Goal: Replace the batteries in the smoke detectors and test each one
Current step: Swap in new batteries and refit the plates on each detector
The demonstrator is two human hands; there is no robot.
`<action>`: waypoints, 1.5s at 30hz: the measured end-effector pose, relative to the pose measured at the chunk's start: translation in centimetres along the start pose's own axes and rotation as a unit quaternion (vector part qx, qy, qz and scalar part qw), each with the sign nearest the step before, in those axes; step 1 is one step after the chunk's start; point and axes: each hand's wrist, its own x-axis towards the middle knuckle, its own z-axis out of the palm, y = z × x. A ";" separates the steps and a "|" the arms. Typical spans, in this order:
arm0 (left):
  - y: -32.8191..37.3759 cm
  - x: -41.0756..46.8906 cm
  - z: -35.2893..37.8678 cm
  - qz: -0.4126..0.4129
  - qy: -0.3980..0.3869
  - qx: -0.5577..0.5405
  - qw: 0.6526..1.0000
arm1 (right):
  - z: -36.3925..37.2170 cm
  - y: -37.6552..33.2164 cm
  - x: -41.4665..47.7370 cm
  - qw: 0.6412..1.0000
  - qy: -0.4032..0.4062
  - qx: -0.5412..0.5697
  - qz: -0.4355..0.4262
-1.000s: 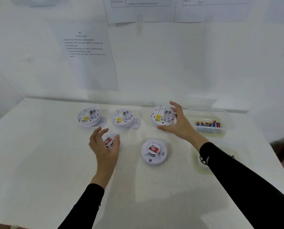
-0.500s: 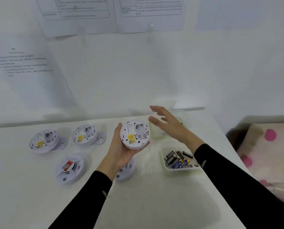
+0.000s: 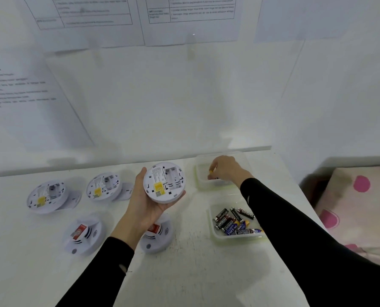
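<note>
The left hand (image 3: pixel 144 202) is raised above the white table (image 3: pixel 184 273), palm up, its fingers and thumb curled round the rim of a round white smoke detector (image 3: pixel 164 182); the detector is tipped with its back toward the camera, showing a yellow label and the battery bay; the right hand (image 3: pixel 226 169) reaches into the far clear container (image 3: pixel 198 173) at the back edge of the table, fingers curled downward and pinching a small yellow-tipped piece (image 3: pixel 211 171), too small to name for sure; nearer the person, just beside that arm's black sleeve (image 3: pixel 295 229), sits a second clear container (image 3: pixel 235 238) holding a loose heap of batteries (image 3: pixel 229 222), black, red and blue; to the left two more detectors lie back-up on the table, one far left (image 3: pixel 46 196) and one next to it (image 3: pixel 104 187), each with a yellow label; in front of them two detectors lie face-up with red stickers, one on the left (image 3: pixel 84 233) and one (image 3: pixel 160 235) partly hidden behind the left wrist; printed sheets (image 3: pixel 191 18) hang on the white wall behind; a pale cloth with pink dots (image 3: pixel 361 196) shows at the right edge.
</note>
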 end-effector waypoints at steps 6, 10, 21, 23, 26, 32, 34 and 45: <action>0.3 0.1 0.3 0.002 0.002 0.001 1.000 | -1.5 -2.2 -5.9 0.904 0.159 0.385 -0.092; -0.2 0.1 0.8 -0.004 0.002 0.024 1.000 | -1.9 -5.1 -10.9 0.847 0.144 0.476 -0.188; -1.0 -1.1 1.5 0.009 -0.010 0.077 0.997 | 1.9 -5.8 -13.7 0.876 0.203 0.270 -0.345; -0.9 -1.2 1.6 0.015 -0.005 0.073 0.997 | 2.9 -5.6 -14.0 0.881 0.171 0.234 -0.374; -0.4 -1.3 1.5 0.029 0.006 0.058 0.998 | 3.7 -5.4 -14.2 0.879 0.172 0.207 -0.393; -0.8 -1.7 1.7 0.022 0.016 0.061 0.998 | 2.8 -5.9 -13.5 0.904 0.170 0.215 -0.329; -0.9 -1.8 1.7 0.035 0.020 0.049 0.998 | 2.0 -6.3 -13.3 0.915 0.104 0.287 -0.263; -0.6 -2.6 1.7 0.038 0.000 0.061 0.997 | 1.0 -7.0 -12.5 0.910 -0.044 0.402 -0.086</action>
